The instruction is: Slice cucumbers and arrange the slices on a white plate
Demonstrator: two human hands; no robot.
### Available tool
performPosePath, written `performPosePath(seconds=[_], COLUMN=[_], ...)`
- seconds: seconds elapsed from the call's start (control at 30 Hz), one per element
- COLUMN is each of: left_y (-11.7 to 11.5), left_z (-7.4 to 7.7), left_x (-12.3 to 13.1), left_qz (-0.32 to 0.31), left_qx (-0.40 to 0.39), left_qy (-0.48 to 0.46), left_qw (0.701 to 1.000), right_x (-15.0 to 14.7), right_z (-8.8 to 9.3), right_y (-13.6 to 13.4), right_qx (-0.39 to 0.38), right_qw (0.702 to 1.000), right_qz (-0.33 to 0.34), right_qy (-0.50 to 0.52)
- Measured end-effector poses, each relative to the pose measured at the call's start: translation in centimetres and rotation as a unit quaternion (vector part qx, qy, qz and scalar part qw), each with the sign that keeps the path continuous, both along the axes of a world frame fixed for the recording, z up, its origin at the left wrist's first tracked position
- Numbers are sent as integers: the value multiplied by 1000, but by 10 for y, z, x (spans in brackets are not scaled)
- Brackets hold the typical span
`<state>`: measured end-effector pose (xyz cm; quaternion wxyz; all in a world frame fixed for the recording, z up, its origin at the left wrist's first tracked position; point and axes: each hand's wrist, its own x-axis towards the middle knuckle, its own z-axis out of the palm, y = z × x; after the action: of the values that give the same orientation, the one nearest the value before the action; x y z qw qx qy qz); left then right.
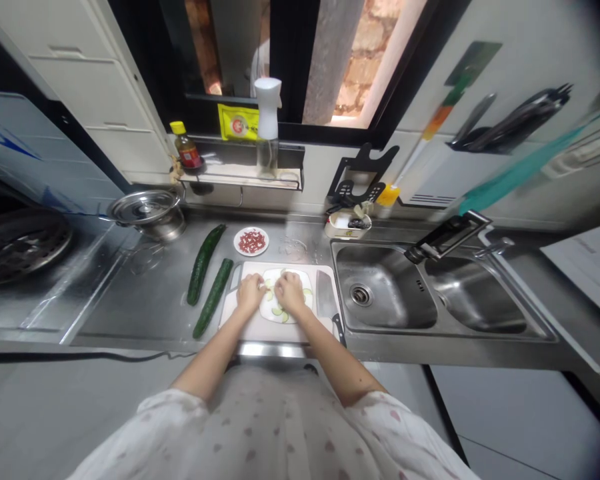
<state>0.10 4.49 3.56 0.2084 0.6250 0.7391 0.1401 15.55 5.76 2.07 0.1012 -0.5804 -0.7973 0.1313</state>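
A white plate (294, 316) lies on a white cutting board (260, 332), with several thin pale-green cucumber slices (279, 312) spread over it. My left hand (251, 293) is at the plate's left edge, its fingertips pinched by a pale slice. Over the plate's middle, my right hand (291, 292) has its fingers curled down; whatever they grip is hidden beneath them. A wide-bladed knife (325, 293) rests along the board's right side, its black handle toward me. Two whole cucumbers (205, 267) lie on the steel counter, left of the board.
Behind the board is a small white dish (251, 241) of chopped red pieces. A double sink (387, 287) with a black faucet (445, 237) is on the right. A lidded steel pot (153, 213) stands at back left. Above, a wall shelf (240, 175) carries bottles.
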Motion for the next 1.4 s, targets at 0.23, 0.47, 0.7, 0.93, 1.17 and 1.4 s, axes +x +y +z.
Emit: performPosePath(seconds=[0.23,0.47,0.7,0.93,1.17,1.4], left_y=[-1,0,1,-1,-13,-30], left_z=[-1,-3,-7,-2,-1,-11], left_x=[2,3,3,0,-15,-27], left_qz=[-17,-18,-20,9,39,51], left_qx=[3,-2,0,1,8,-3], left_qy=[5,18,20,-3,-33,-51], left_qw=[1000,1000,1000,1000,999,997], right_x=[-8,-12,-12,-6,31,69], right_z=[-1,-1,-2,1,8,13], right_y=[0,3,3,0,-18,-45], right_qx=[-8,-18,-18,-4,33,68], right_qw=[1000,1000,1000,1000,996,983], right_qz=[-3,-3,-4,-9,-65,-143], right_qy=[-10,-22,-23,-8,44,91])
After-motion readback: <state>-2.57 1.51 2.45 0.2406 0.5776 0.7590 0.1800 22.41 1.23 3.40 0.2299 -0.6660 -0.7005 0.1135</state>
